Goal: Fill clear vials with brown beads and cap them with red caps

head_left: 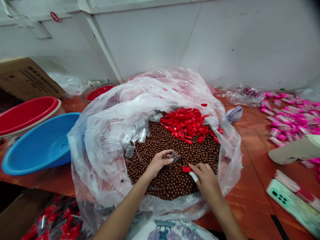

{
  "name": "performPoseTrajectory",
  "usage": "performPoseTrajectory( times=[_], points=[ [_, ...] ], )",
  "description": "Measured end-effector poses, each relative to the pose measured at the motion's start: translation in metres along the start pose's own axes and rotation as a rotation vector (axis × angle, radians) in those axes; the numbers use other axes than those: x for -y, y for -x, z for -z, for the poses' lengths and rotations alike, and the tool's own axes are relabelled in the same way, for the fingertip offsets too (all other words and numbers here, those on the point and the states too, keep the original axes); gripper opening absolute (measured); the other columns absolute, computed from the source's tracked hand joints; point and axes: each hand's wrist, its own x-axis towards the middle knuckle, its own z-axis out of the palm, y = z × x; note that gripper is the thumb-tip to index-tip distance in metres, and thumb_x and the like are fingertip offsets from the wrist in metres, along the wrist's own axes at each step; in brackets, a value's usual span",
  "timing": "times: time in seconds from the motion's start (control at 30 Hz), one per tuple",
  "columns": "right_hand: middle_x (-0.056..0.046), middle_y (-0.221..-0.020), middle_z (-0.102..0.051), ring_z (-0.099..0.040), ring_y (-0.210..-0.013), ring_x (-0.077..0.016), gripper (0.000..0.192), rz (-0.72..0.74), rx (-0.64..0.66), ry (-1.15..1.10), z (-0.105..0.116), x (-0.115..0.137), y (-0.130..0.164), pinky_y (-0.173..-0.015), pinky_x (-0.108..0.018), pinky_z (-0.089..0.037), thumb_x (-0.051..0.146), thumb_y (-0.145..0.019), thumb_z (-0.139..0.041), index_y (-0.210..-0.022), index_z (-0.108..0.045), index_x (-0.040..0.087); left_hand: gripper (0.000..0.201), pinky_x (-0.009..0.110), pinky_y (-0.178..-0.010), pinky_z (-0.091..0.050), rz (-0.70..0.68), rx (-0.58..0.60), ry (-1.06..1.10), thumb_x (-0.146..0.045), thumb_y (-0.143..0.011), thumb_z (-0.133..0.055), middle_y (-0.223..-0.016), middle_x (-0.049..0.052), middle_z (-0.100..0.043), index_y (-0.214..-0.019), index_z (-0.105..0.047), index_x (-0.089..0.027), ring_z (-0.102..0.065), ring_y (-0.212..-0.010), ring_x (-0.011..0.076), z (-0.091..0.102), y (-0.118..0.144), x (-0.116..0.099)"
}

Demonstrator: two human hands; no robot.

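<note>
A: What is each grip doing?

B: The left hand (158, 162) pinches a small clear plastic tube (175, 156) between thumb and fingers, closed on it. The right hand (205, 179) is closed on a small white piece (193, 176), with a red plastic cap (186, 169) at its fingertips.

A: How does the tube lie from the cap?

B: Just up and left of the cap, its long axis slanting towards it; the right hand is nearer the cap.

A: And around the cap?

B: Both rest on a heap of glossy round brown beads (172, 156) inside a crinkled clear plastic bag (105, 133). Beyond the cap lies a pile of red plastic caps (186, 125); far left of it, more empty clear tubes (135, 133). Further left on the orange worktop (250, 160) sits a smooth blue plastic basin (40, 145).
</note>
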Motion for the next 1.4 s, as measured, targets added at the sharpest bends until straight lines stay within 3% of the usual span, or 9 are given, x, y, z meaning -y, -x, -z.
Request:
performPoseTrajectory(
  times=[0.17,0.27,0.37,0.57,0.7,0.83,1.17,1.3,1.4],
  points=[
    [-0.006,-0.107,-0.06,-0.052,-0.095,-0.0215,0.04,-0.233,-0.15,-0.384,-0.011,0.02,-0.003,-0.085,-0.038,-0.042,0.023,-0.085,-0.043,-0.124,-0.049,0.027,0.046,0.031,-0.066,-0.052,0.055,0.061,0.128,-0.026,-0.064,-0.072,-0.106,0.009,-0.063,-0.108,-0.062,-0.017,-0.059,-0.088,0.0205,0.009,0.022,-0.01],
    [-0.005,-0.093,-0.064,-0.056,-0.076,-0.018,0.044,-0.413,-0.166,-0.722,-0.019,0.042,-0.018,-0.068,-0.031,-0.046,0.035,-0.085,-0.045,-0.127,-0.044,0.024,0.043,0.03,-0.063,-0.053,0.065,0.073,0.149,-0.026,-0.066,-0.07,-0.106,0.009,-0.062,-0.107,-0.063,-0.016,-0.059,-0.085,0.0193,0.017,0.037,-0.012],
    [-0.003,-0.085,-0.064,-0.051,-0.06,-0.0134,0.041,-0.486,-0.119,-0.902,-0.026,0.064,-0.035,-0.053,-0.025,-0.04,0.038,-0.08,-0.052,-0.118,-0.053,0.022,0.043,0.029,-0.063,-0.053,0.057,0.028,0.114,-0.026,-0.064,-0.071,-0.101,0.01,-0.064,-0.104,-0.064,-0.013,-0.059,-0.082,0.0186,0.028,0.05,-0.011],
    [-0.001,-0.085,-0.061,-0.051,-0.068,-0.0122,0.05,-0.463,-0.019,-1.01,-0.031,0.089,-0.043,-0.058,-0.023,-0.04,0.034,-0.078,-0.057,-0.127,-0.046,0.027,0.046,0.03,-0.067,-0.053,0.052,0.016,0.16,-0.028,-0.062,-0.072,-0.103,0.011,-0.064,-0.104,-0.064,-0.012,-0.059,-0.084,0.0196,0.043,0.063,-0.004],
    [0.004,-0.066,-0.05,-0.043,-0.052,-0.008,0.046,-0.507,0.108,-1.15,-0.031,0.091,-0.033,-0.047,-0.02,-0.035,0.036,-0.079,-0.054,-0.124,-0.047,0.025,0.046,0.032,-0.07,-0.053,0.036,0.05,0.201,-0.029,-0.064,-0.071,-0.104,0.01,-0.064,-0.106,-0.063,-0.013,-0.059,-0.087,0.0198,0.039,0.065,0.003],
    [0.008,-0.054,-0.044,-0.036,-0.04,-0.0063,0.045,-0.534,0.178,-1.091,-0.029,0.088,-0.025,-0.037,-0.018,-0.03,0.039,-0.077,-0.053,-0.119,-0.05,0.023,0.043,0.033,-0.072,-0.053,-0.015,0.074,0.182,-0.029,-0.064,-0.072,-0.102,0.009,-0.063,-0.104,-0.065,-0.014,-0.058,-0.087,0.02,0.027,0.063,0.012],
    [0.009,-0.051,-0.046,-0.037,-0.037,-0.0058,0.047,-0.466,0.119,-1.256,-0.021,0.07,-0.01,-0.035,-0.016,-0.03,0.041,-0.08,-0.051,-0.123,-0.044,0.023,0.031,0.032,-0.081,-0.047,-0.273,0.018,-0.291,-0.025,-0.073,-0.062,-0.096,0.007,-0.059,-0.103,-0.067,-0.02,-0.054,-0.094,0.0205,0.01,0.067,0.005],
    [0.01,-0.049,-0.042,-0.035,-0.036,-0.0054,0.051,-0.465,0.123,-1.243,-0.026,0.069,-0.011,-0.034,-0.016,-0.029,0.04,-0.074,-0.058,-0.121,-0.047,0.023,0.033,0.031,-0.075,-0.049,-0.215,0.031,-0.227,-0.028,-0.072,-0.063,-0.098,0.008,-0.058,-0.103,-0.066,-0.019,-0.054,-0.09,0.0206,0.007,0.071,0.001],
    [0.006,-0.056,-0.05,-0.041,-0.039,-0.0071,0.044,-0.445,0.153,-1.095,-0.028,0.07,-0.011,-0.035,-0.018,-0.032,0.04,-0.078,-0.052,-0.118,-0.052,0.022,0.037,0.032,-0.07,-0.052,-0.118,0.056,-0.053,-0.03,-0.069,-0.066,-0.103,0.009,-0.058,-0.103,-0.066,-0.017,-0.055,-0.088,0.0211,0.005,0.071,0.005]
  ],
)
